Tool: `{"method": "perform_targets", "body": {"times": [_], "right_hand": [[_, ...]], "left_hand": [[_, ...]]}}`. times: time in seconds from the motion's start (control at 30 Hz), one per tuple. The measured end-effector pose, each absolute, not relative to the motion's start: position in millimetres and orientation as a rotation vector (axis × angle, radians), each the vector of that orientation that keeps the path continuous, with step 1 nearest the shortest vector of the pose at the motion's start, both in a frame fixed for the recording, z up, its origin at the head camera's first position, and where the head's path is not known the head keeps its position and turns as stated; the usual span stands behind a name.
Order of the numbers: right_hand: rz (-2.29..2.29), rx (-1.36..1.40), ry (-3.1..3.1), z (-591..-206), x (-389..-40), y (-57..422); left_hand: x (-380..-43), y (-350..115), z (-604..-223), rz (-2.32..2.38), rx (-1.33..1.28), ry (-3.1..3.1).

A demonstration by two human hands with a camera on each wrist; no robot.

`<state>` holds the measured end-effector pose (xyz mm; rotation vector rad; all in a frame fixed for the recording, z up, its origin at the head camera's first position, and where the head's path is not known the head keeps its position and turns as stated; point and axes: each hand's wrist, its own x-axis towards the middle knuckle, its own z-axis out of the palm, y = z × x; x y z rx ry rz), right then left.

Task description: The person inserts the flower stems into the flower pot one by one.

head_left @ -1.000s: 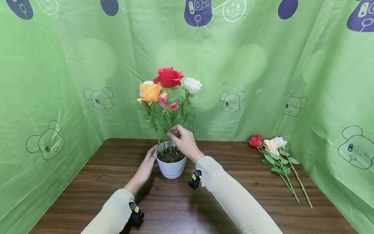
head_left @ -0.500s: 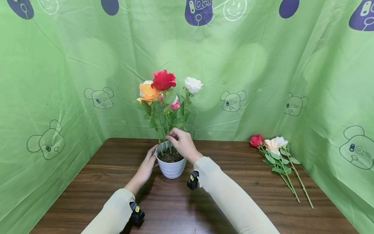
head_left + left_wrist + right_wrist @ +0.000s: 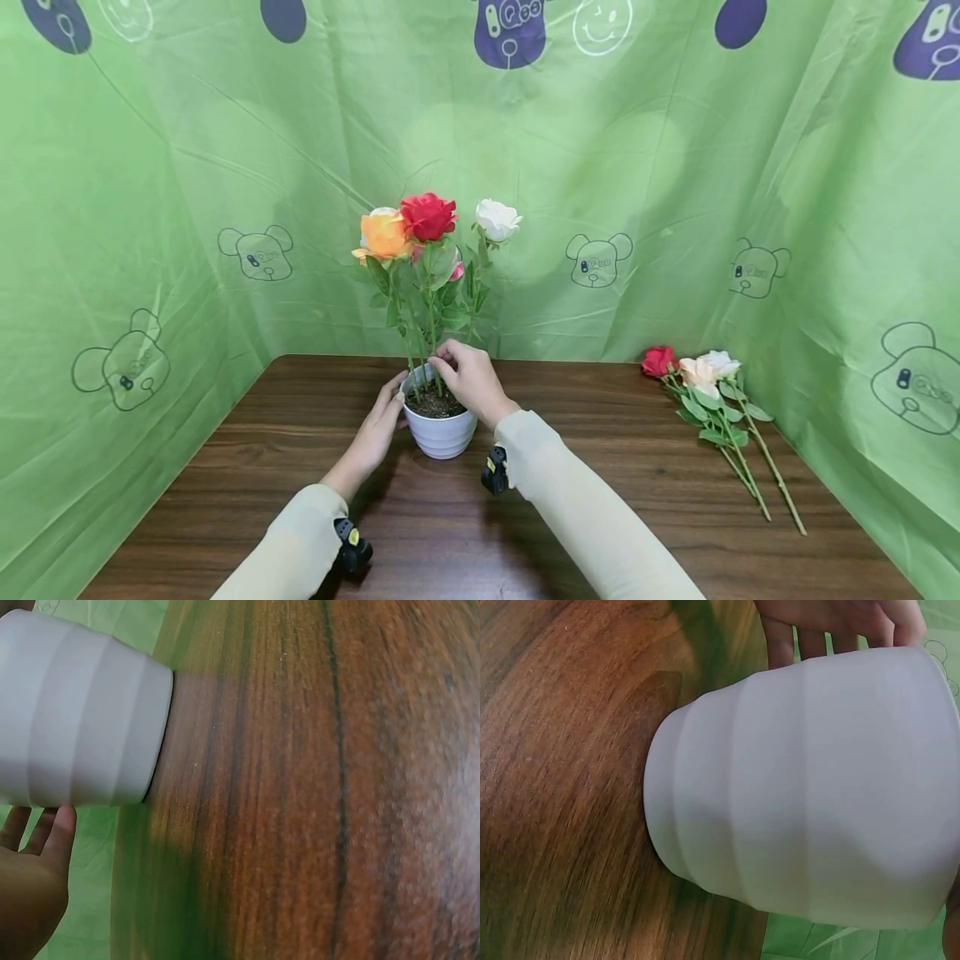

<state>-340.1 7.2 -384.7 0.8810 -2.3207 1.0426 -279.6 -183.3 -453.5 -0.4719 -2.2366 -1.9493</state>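
Observation:
A white ribbed flowerpot point(image 3: 441, 437) full of dark soil stands upright on the table. My left hand point(image 3: 378, 425) touches its left side with fingers extended; those fingertips point(image 3: 64, 821) lie against the pot wall in the left wrist view. Just above the rim, my right hand point(image 3: 474, 382) pinches the stem of a red rose point(image 3: 430, 217). Around that rose, an orange rose point(image 3: 382, 235), a white rose point(image 3: 497, 220) and a pink rose point(image 3: 457, 267) stand in the pot. The pink one is partly hidden behind leaves. In the right wrist view the pot point(image 3: 780, 795) hides most of the work.
On the right of the brown wooden table point(image 3: 600, 467) lie a second red rose point(image 3: 659, 361), a peach rose point(image 3: 699, 375) and another white rose point(image 3: 722, 363), stems toward the front. A green printed curtain point(image 3: 540, 150) encloses the back and sides.
My right hand has moved down toward the soil with the red rose, whose bloom has sunk and now covers part of the pink one. My left hand has stayed at the pot.

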Motion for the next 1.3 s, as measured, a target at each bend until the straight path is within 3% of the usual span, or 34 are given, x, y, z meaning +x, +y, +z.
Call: {"method": "perform_targets", "body": {"times": [1.3], "right_hand": [[1.003, 0.851, -2.36, -391.9, -335.1, 9.9]], "left_hand": [[-277.6, -182.7, -453.0, -1.899, -0.468, -2.237]]}}
